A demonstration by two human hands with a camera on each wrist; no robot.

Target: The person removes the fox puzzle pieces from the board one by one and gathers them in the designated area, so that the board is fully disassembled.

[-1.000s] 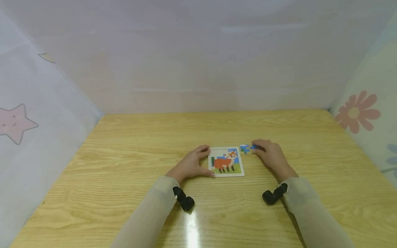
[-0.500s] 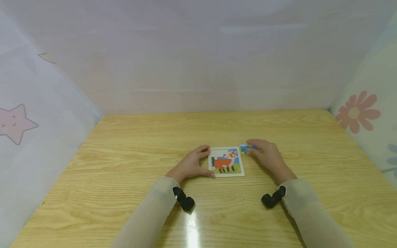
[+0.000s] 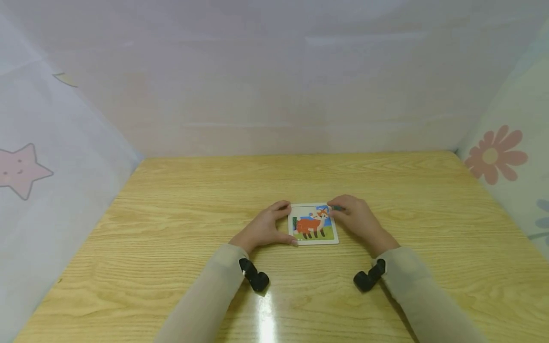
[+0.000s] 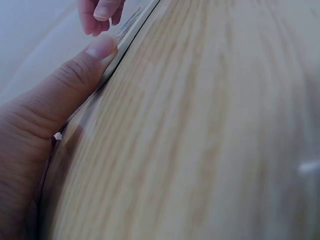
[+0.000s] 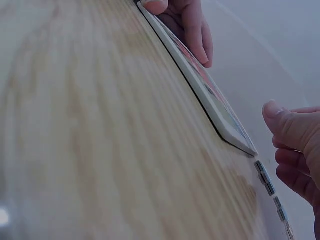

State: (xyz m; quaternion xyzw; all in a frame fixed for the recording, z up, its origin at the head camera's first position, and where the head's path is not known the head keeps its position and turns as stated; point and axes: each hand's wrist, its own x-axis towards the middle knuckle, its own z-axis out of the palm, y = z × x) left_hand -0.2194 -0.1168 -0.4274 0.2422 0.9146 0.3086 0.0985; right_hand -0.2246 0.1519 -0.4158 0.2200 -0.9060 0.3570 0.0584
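On the wooden table lies a square jigsaw puzzle board (image 3: pixel 315 241) with a white rim and a picture of an orange fox. Its upper left area shows bare and pale. My left hand (image 3: pixel 263 227) grips the board's left side, thumb at the near corner and fingers at the far one. Over the board's far right corner hovers my right hand (image 3: pixel 358 216), thumb and fingers apart, with no piece visible between them. Beside the board, under that hand, puzzle pieces (image 5: pixel 265 178) lie flat on the table; in the head view the hand mostly hides them.
The wooden table (image 3: pixel 206 190) stretches out on all sides of the board. Pale printed cloth (image 3: pixel 274 85) hangs behind it and at both sides. A black wrist camera (image 3: pixel 369 276) sits on each sleeve.
My right hand has moved left from the blue puzzle pieces to the board's far right corner, now covering most of them. My left hand and the board have stayed in place.
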